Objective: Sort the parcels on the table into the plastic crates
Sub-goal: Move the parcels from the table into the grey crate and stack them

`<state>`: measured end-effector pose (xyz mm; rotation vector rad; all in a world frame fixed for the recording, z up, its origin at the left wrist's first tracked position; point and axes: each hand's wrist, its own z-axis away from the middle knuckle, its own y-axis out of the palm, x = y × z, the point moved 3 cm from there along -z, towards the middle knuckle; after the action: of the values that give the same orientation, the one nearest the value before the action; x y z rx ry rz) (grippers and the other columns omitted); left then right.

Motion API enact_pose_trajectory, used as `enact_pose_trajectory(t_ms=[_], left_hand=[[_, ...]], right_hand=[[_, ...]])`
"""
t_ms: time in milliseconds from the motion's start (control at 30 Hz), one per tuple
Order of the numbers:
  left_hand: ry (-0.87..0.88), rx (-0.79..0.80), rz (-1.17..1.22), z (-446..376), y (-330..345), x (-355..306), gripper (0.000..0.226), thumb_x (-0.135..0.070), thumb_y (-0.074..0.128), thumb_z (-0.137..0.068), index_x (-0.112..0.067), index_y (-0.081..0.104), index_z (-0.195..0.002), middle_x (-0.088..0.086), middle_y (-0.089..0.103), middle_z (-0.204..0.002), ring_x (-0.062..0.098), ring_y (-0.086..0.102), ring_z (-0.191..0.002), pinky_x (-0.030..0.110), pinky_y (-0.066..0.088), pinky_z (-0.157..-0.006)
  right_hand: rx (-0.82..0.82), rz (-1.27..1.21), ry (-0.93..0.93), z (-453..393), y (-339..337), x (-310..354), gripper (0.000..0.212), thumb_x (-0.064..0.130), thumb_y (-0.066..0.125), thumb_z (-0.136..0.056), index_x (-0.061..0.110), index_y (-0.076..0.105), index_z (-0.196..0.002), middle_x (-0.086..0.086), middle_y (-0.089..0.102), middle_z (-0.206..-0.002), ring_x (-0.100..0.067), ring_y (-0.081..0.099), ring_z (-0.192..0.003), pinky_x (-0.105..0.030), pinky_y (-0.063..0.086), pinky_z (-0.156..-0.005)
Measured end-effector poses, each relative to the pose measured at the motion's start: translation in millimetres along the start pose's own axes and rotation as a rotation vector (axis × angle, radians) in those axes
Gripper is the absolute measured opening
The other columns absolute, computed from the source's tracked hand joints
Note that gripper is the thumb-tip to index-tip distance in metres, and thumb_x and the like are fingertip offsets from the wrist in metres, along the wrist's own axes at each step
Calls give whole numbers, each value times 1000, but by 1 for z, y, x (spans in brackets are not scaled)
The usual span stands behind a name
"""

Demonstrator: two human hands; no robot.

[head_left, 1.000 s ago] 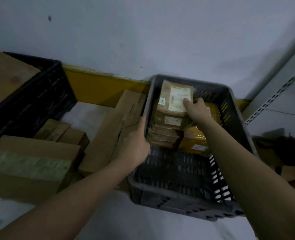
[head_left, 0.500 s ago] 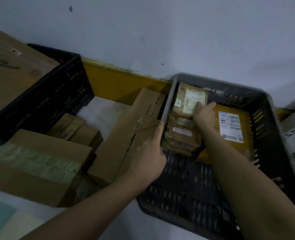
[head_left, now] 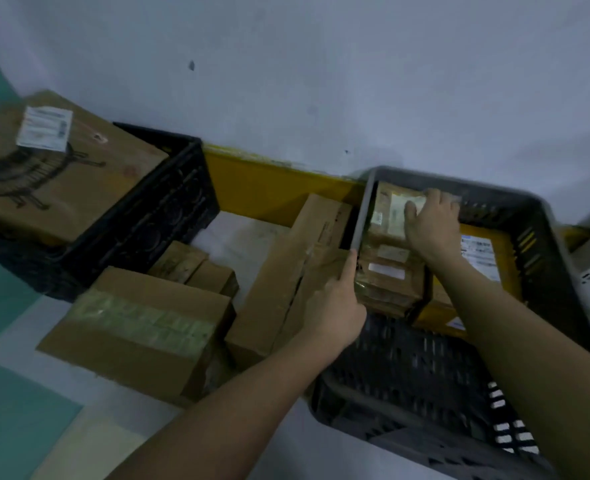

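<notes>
Grey crate (head_left: 542,258), right hand (head_left: 432,226) pressing flat on top parcel (head_left: 390,216), left hand (head_left: 335,306) gripping rim, fingers hidden.

I can't read any text from here. The white label (head_left: 45,127) on the big box (head_left: 58,168) in the black crate (head_left: 169,216) is blurred, as are labels in the grey crate (head_left: 542,244) right of it.
</notes>
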<state>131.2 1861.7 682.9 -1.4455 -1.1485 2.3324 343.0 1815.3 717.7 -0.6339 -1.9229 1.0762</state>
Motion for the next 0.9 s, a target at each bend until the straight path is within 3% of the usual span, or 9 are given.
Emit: enact_pose_trajectory(t_ms=[100,167,200,267,367,467,600,733,900], left_hand=[[-40,92,265,0,0,7,76,-21,42,-103,-47,-7,-154,22,55,-132,26,52,-65,35,42,-60],[-22,107,332,9,-9,7,71,-40,40,-104,-46,-9,-154,3,29,-161,33,60,-109,40,49,-82],[-11,94,313,15,-18,9,70,-48,39,-103,-43,-7,-155,-5,17,-165,32,47,-132,43,44,-100],[-4,13,248,21,-43,24,66,-53,36,-102,-37,6,-158,-6,12,-165,24,22,-149,43,25,-118],[50,-132,122,16,-93,60,49,-39,38,-105,-22,35,-151,4,38,-155,29,35,-143,40,32,-114],[-16,-208,79,12,-144,103,50,-36,39,-106,-18,33,-153,8,36,-155,32,41,-138,38,35,-108],[-103,-186,-93,9,-191,175,60,-55,36,-102,-30,27,-155,0,29,-161,26,37,-142,47,36,-112],[-134,-161,-144,-5,-220,220,56,-53,39,-103,-29,33,-152,1,31,-159,28,39,-139,49,38,-110],[-91,-40,-253,-46,-243,251,45,-41,46,-103,-25,45,-146,3,35,-154,27,49,-127,45,45,-104]], right_hand=[[43,-146,-119,23,-20,40,41,29,43,-104,1,49,-133,-21,51,-134,-37,44,-125,-41,36,-100],[105,-219,-173,37,-26,67,37,29,44,-104,5,54,-131,-16,55,-130,-31,50,-118,-32,36,-87],[140,-257,-196,43,-27,79,37,29,45,-103,7,56,-131,-14,56,-129,-28,53,-112,-30,36,-82],[205,-319,-216,55,-25,101,38,31,47,-102,12,55,-134,-10,55,-131,-22,56,-102,-30,41,-80],[279,-357,-257,72,-15,131,37,31,48,-102,15,54,-135,-7,56,-128,-21,57,-106,-32,47,-86],[373,-362,-304,84,1,164,36,31,50,-102,13,54,-134,-9,54,-126,-23,59,-104,-41,52,-89],[495,-358,-281,95,33,204,40,35,49,-102,16,49,-137,-7,52,-132,-19,56,-104,-30,48,-80],[643,-409,-144,101,76,241,40,35,48,-103,17,47,-139,-6,49,-132,-14,58,-87,-26,48,-66],[759,-393,-14,106,142,279,44,29,51,-103,11,43,-142,-10,54,-122,-23,61,-89,-37,53,-79]])
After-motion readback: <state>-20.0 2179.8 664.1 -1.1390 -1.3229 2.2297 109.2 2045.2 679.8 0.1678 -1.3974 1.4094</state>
